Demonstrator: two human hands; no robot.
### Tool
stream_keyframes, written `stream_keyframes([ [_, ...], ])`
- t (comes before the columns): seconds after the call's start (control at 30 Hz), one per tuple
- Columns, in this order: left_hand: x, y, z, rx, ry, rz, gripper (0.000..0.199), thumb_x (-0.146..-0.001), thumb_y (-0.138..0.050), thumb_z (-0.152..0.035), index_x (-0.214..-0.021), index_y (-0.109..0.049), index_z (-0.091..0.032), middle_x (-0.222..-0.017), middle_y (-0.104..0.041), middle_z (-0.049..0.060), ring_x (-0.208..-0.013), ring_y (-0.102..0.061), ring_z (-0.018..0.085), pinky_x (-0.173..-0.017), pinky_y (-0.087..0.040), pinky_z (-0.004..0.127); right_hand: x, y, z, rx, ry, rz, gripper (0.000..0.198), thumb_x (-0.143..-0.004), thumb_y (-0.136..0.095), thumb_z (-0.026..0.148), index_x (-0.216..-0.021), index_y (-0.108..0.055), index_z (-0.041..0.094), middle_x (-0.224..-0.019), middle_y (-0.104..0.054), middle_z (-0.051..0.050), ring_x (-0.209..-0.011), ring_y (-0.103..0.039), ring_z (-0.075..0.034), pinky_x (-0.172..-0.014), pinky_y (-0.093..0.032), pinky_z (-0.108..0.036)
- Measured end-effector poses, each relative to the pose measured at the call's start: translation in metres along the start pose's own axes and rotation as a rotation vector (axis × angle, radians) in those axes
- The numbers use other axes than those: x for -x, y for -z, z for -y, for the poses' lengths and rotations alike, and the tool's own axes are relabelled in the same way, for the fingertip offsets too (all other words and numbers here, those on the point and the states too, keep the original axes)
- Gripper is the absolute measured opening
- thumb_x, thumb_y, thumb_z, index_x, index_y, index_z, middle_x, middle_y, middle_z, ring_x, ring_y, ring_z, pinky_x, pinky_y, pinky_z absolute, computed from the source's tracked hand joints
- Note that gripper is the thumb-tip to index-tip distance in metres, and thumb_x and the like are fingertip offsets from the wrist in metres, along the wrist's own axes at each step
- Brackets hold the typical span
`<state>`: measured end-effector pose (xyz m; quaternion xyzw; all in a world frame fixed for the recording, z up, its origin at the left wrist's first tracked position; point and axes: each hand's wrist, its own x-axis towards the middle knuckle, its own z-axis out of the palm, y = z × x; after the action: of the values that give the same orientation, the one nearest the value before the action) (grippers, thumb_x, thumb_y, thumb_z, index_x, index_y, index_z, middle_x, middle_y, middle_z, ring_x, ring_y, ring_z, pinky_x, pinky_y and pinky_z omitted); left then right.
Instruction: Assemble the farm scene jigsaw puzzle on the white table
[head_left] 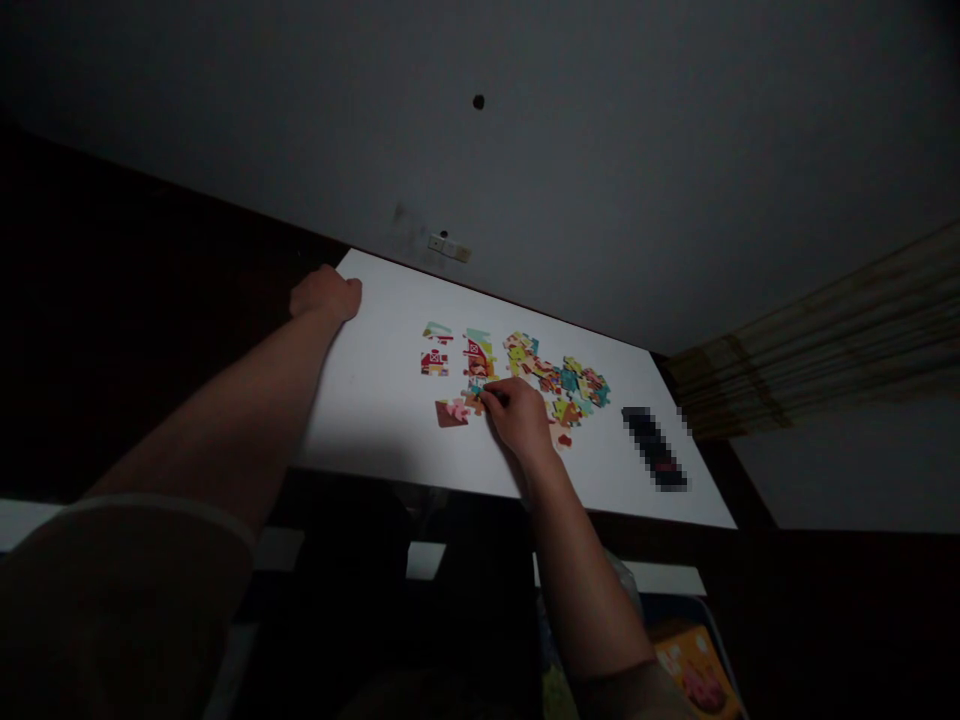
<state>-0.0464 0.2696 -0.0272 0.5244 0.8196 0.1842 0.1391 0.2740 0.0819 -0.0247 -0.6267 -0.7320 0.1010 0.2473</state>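
Fingers and thumb of my right hand (519,415) pinch a small jigsaw puzzle piece (477,393), low over the white table (375,400). Just left of the fingertips lies a brown-and-pink puzzle section (452,411). Beyond them is a joined red-barn section (478,352), with a separate red-and-white section (434,362) to its left. To the right of this hand, several loose, colourful puzzle pieces (570,380) form a spread pile, partly hidden by the hand. My left hand (326,293) is closed over the table's left edge near the far corner; its fingertips are hidden.
A dark pixelated object (654,448) lies on the table's right part. Behind the table rises a grey wall with a socket (449,247). A patterned curtain (817,340) hangs at right. Below the near edge, an orange box (697,670) sits in a blue-rimmed container.
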Motion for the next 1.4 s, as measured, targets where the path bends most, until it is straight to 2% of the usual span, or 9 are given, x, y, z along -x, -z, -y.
stream_keyframes([
  [0.27,0.005,0.004,-0.004,-0.027,0.019,-0.003,0.055,-0.085,-0.047,-0.045,-0.12,-0.057,-0.004,-0.118,-0.06,0.028,-0.108,-0.058,0.043,-0.085,-0.048,0.052,-0.01,0.009,0.004,0.069,0.06,0.106,0.023,-0.092,-0.052,0.029,-0.105,-0.07,0.023,-0.103,-0.064,-0.01,-0.095,-0.059,-0.024,-0.087,-0.045,-0.038],
  [0.47,0.012,0.009,-0.008,-0.026,0.033,-0.004,0.06,-0.083,-0.046,-0.049,-0.123,-0.055,-0.004,-0.12,-0.059,0.028,-0.11,-0.057,0.043,-0.089,-0.046,0.052,-0.005,0.025,0.011,0.072,0.187,0.149,0.041,-0.083,-0.065,0.04,-0.121,-0.063,0.025,-0.124,-0.058,-0.01,-0.117,-0.05,-0.029,-0.101,-0.039,-0.044],
  [0.67,0.008,0.006,-0.008,-0.04,0.048,0.004,0.062,-0.082,-0.047,-0.05,-0.123,-0.056,-0.005,-0.12,-0.059,0.027,-0.11,-0.057,0.042,-0.089,-0.047,0.052,-0.009,0.029,0.008,0.078,0.235,0.216,0.04,-0.087,-0.06,0.037,-0.125,-0.061,0.026,-0.126,-0.058,-0.008,-0.116,-0.052,-0.027,-0.101,-0.041,-0.041],
  [0.8,0.005,0.005,-0.007,-0.068,0.044,-0.003,0.061,-0.083,-0.045,-0.049,-0.124,-0.056,-0.005,-0.12,-0.06,0.028,-0.11,-0.057,0.043,-0.087,-0.048,0.053,-0.013,0.031,0.005,0.072,0.282,0.212,0.036,-0.088,-0.059,0.036,-0.121,-0.064,0.023,-0.124,-0.058,-0.009,-0.116,-0.051,-0.027,-0.101,-0.041,-0.039],
  [1.0,0.003,0.006,-0.008,-0.089,0.033,0.038,0.061,-0.087,-0.044,-0.048,-0.124,-0.055,-0.001,-0.121,-0.058,0.029,-0.111,-0.056,0.044,-0.086,-0.047,0.054,-0.004,0.024,0.01,0.099,0.224,0.174,0.031,-0.09,-0.056,0.034,-0.119,-0.062,0.026,-0.126,-0.057,-0.008,-0.119,-0.048,-0.028,-0.101,-0.039,-0.044],
  [1.1,0.005,0.009,-0.01,-0.105,0.022,0.048,0.059,-0.088,-0.044,-0.044,-0.122,-0.054,0.003,-0.12,-0.057,0.03,-0.111,-0.056,0.044,-0.086,-0.047,0.054,0.001,0.027,0.01,0.105,0.229,0.164,0.035,-0.092,-0.053,0.035,-0.125,-0.058,0.026,-0.132,-0.054,-0.008,-0.12,-0.048,-0.028,-0.101,-0.04,-0.044],
  [1.23,0.008,0.012,-0.015,-0.158,0.039,0.068,0.059,-0.088,-0.044,-0.045,-0.121,-0.054,0.002,-0.12,-0.058,0.029,-0.11,-0.057,0.042,-0.084,-0.048,0.051,-0.011,0.058,-0.011,0.111,0.23,0.129,0.044,-0.092,-0.05,0.024,-0.135,-0.05,0.027,-0.135,-0.052,-0.007,-0.122,-0.047,-0.027,-0.103,-0.038,-0.042],
  [1.3,0.008,0.013,-0.016,-0.187,0.054,0.065,0.059,-0.087,-0.043,-0.046,-0.121,-0.054,0.001,-0.121,-0.059,0.028,-0.109,-0.058,0.039,-0.083,-0.049,0.048,-0.029,0.079,-0.033,0.162,0.187,0.096,0.043,-0.089,-0.051,0.019,-0.131,-0.054,0.024,-0.131,-0.054,-0.009,-0.121,-0.048,-0.028,-0.103,-0.038,-0.044],
  [1.4,0.008,0.014,-0.016,-0.215,0.048,0.061,0.061,-0.086,-0.043,-0.049,-0.122,-0.053,-0.001,-0.121,-0.06,0.026,-0.106,-0.06,0.036,-0.08,-0.049,0.044,-0.06,0.099,-0.07,0.206,0.197,0.196,0.041,-0.083,-0.061,0.023,-0.124,-0.059,0.021,-0.121,-0.06,-0.012,-0.113,-0.053,-0.029,-0.098,-0.042,-0.044],
])
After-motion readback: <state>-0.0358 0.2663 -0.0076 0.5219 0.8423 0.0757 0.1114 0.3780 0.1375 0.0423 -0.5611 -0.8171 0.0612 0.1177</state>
